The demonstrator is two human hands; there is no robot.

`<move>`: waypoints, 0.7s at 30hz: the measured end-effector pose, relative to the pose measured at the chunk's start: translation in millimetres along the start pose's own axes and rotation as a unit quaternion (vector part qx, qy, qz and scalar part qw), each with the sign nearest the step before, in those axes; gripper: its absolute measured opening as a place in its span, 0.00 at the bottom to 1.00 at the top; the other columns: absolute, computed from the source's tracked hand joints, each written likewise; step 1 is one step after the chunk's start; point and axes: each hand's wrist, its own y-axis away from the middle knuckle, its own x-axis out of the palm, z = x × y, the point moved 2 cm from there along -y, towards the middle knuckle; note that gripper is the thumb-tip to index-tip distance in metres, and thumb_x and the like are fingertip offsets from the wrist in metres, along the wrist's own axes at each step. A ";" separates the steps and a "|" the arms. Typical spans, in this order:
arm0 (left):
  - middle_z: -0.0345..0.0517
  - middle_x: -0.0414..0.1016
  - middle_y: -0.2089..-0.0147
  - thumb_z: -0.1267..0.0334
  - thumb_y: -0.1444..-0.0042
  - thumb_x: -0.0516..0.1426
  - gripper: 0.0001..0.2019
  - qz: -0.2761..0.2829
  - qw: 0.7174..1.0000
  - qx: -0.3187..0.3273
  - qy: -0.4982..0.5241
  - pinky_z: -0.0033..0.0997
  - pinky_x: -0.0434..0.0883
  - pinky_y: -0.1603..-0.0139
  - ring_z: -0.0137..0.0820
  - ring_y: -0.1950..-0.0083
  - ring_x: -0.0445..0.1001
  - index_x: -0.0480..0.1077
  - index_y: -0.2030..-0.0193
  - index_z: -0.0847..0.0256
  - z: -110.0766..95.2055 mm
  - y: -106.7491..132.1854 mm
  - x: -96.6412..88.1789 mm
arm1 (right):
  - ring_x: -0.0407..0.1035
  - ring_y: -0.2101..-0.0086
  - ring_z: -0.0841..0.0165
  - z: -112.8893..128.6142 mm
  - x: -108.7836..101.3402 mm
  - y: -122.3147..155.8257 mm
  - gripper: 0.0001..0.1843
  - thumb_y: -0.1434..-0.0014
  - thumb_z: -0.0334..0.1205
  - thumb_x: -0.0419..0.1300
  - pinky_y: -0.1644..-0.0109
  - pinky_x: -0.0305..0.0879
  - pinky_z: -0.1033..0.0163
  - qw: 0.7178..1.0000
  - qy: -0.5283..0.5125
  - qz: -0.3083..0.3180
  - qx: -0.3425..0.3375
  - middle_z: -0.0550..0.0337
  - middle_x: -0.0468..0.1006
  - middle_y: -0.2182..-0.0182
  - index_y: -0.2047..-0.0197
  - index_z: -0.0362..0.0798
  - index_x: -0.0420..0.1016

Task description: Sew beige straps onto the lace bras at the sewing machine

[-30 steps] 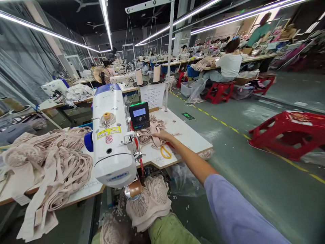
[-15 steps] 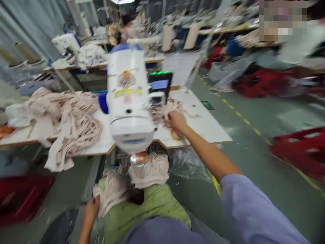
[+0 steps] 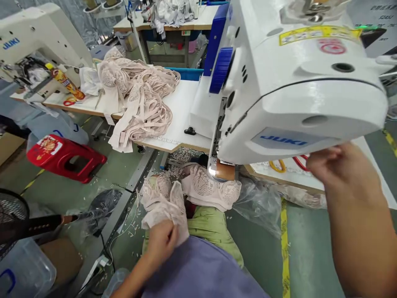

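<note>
A beige lace bra [image 3: 164, 207] lies across the lap, and my left hand [image 3: 163, 240] is closed on its lower edge. A second beige lace bra [image 3: 211, 186] rests on the knees, under the front of the white JUKI sewing machine [image 3: 310, 99]. My right hand [image 3: 338, 167] is raised beside the machine head with its fingers curled in. The head partly hides those fingertips, and what they hold cannot be made out. Close to that hand, a red loop handle [image 3: 300, 162] and a yellow loop handle [image 3: 277, 166] lie on the table.
Left of the machine, a heap of beige bras [image 3: 145, 99] hangs over the table edge. Another JUKI machine [image 3: 46, 37] and a bottle [image 3: 66, 82] stand farther left. A red stool [image 3: 66, 157], a fan [image 3: 18, 223] and a plastic bin [image 3: 25, 265] are on the floor side.
The view has swung left and come nearer the machine. My right hand has left the beige fabric on the right tabletop. My left hand has drawn the bra edge toward my body.
</note>
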 end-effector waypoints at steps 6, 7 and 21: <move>0.38 0.62 0.77 0.63 0.35 0.48 0.17 0.035 0.973 0.204 0.103 0.33 0.51 0.71 0.27 0.74 0.60 0.59 0.76 0.58 -86.0 -5.8 -20.6 | 0.74 0.63 0.62 -25.9 46.0 172.0 0.14 0.52 0.49 0.71 0.58 0.71 0.55 0.902 -0.091 0.373 0.200 0.51 0.79 0.64 0.78 0.49 0.78; 0.38 0.61 0.77 0.63 0.35 0.48 0.17 0.036 0.968 0.223 0.110 0.33 0.51 0.71 0.27 0.74 0.59 0.59 0.76 0.58 -95.0 -10.4 -23.8 | 0.72 0.54 0.58 -29.2 54.4 190.2 0.12 0.47 0.49 0.68 0.49 0.67 0.52 0.884 -0.068 0.423 0.187 0.50 0.77 0.53 0.73 0.49 0.80; 0.50 0.72 0.57 0.49 0.38 0.52 0.17 0.127 0.896 0.198 0.378 0.34 0.67 0.53 0.37 0.54 0.70 0.70 0.54 0.60 -169.0 -85.7 -16.7 | 0.60 0.69 0.70 51.3 9.2 191.7 0.26 0.38 0.59 0.55 0.61 0.58 0.66 0.853 -0.016 0.522 0.022 0.60 0.68 0.72 0.67 0.42 0.76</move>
